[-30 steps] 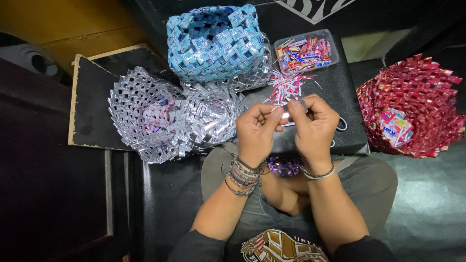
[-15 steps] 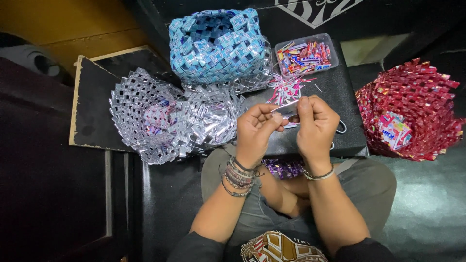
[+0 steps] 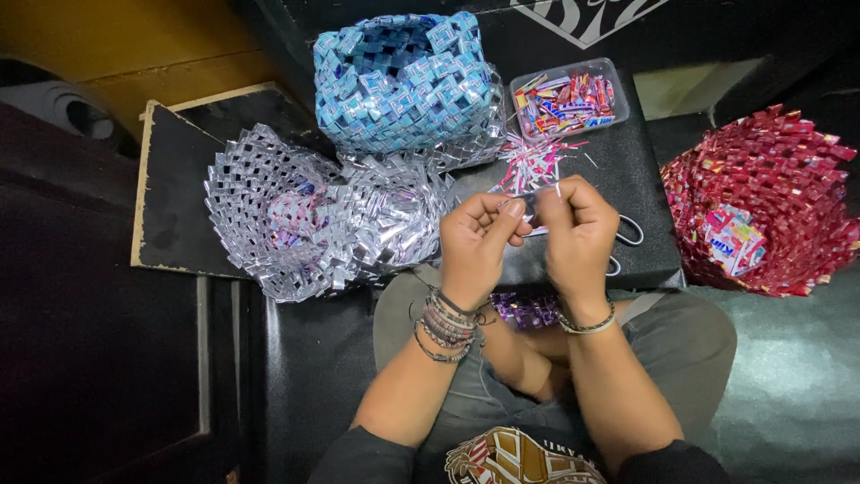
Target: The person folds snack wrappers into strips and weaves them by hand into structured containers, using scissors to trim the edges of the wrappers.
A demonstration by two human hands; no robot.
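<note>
- Left hand (image 3: 477, 242) and right hand (image 3: 578, 235): each grip pinched shut on a small folded silvery wrapper strip (image 3: 535, 204), above the black padded surface (image 3: 632, 193).
- Crinkly woven silver foil basket (image 3: 305, 215) lies left; woven blue basket (image 3: 403, 76) behind.

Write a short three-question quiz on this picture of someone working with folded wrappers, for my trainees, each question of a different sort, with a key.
1. True or false: the left hand and the right hand pinch one small folded wrapper strip between them.
2. Which basket stands farthest to the person's right? A. the blue woven basket B. the silver woven basket C. the red woven basket
3. Fill in: the clear plastic tray holds loose coloured ____.

Key
1. True.
2. C.
3. Wrappers.
</note>
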